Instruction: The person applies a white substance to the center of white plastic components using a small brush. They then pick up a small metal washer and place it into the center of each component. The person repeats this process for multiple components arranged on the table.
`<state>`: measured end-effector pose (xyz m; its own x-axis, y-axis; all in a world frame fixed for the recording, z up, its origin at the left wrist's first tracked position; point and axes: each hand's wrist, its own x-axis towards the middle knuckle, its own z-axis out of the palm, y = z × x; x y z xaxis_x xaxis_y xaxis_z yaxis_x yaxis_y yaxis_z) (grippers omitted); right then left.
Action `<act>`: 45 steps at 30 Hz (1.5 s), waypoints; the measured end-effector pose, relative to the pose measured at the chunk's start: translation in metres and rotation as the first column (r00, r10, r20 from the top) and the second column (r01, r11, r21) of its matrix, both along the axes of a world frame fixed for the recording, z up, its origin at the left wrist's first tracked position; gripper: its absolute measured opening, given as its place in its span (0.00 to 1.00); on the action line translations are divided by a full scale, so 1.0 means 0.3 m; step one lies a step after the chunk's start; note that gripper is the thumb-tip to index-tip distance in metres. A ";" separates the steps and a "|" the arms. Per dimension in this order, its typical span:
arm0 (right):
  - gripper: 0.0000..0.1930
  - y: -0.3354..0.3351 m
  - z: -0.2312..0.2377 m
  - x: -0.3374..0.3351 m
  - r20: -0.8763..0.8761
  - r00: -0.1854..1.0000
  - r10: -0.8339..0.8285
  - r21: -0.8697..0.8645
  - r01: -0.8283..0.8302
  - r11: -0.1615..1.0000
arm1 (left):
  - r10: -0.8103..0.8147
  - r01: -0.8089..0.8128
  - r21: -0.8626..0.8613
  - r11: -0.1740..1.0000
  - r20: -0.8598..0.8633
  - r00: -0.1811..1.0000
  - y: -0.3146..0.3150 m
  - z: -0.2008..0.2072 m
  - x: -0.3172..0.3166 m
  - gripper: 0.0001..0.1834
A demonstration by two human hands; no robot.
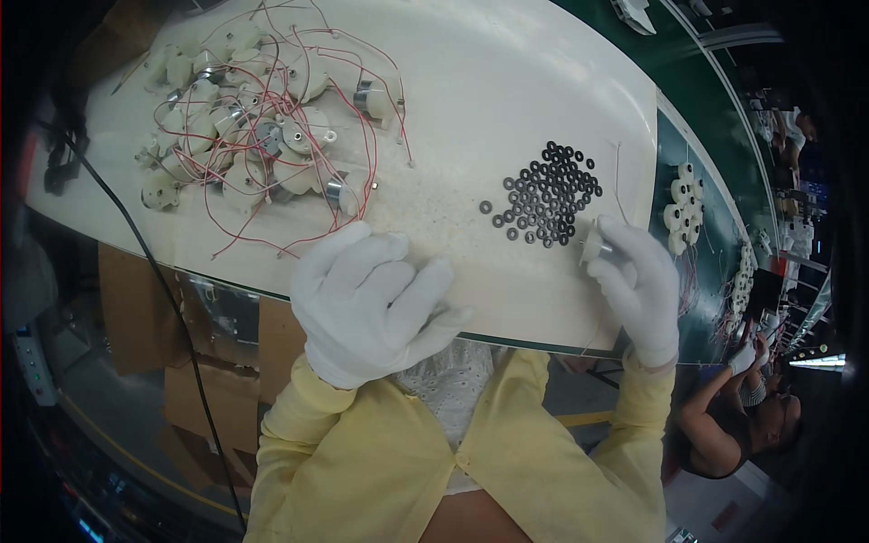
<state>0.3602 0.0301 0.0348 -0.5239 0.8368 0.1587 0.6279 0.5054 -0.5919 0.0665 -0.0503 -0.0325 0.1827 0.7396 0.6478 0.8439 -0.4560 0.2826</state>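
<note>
Both my hands wear white gloves. My left hand (371, 303) is over the table's near edge, its fingers loosely bent and apart, with nothing visible in them. My right hand (641, 285) pinches a small white and silver motor (595, 247) between thumb and fingers, mostly covered by the glove. Just beyond it lies a loose pile of small black rings (548, 195), most of them flat on the table. At the far left, a heap of white and silver motors (244, 118) sits tangled in red and white wires.
The white table (471, 81) has a curved edge. A green surface (715, 181) on the right carries white motors with black rings (683, 208). A black cable (172, 299) runs down at left, near cardboard boxes (213, 407). Another person (733, 425) is at the lower right.
</note>
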 end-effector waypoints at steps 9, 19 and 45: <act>0.20 0.079 0.074 -0.070 0.504 0.854 0.128 0.209 -0.265 0.941 | 0.010 -0.010 -0.009 1.000 0.003 1.000 0.005 0.004 -0.001 0.14; 0.15 0.016 0.135 -0.050 0.705 0.694 0.143 0.198 -0.387 0.901 | -0.005 0.005 0.004 1.000 0.003 1.000 0.009 0.001 -0.002 0.14; 0.13 -0.156 -0.054 0.257 0.300 0.849 -0.436 0.326 0.338 0.883 | -0.041 0.041 0.040 0.998 0.001 0.999 -0.003 0.004 0.002 0.09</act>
<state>0.4372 -0.0166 0.0185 -0.2262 0.9394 0.2576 0.9446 0.2761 -0.1776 0.0672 -0.0512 -0.0313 0.2113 0.7051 0.6768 0.8238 -0.5012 0.2650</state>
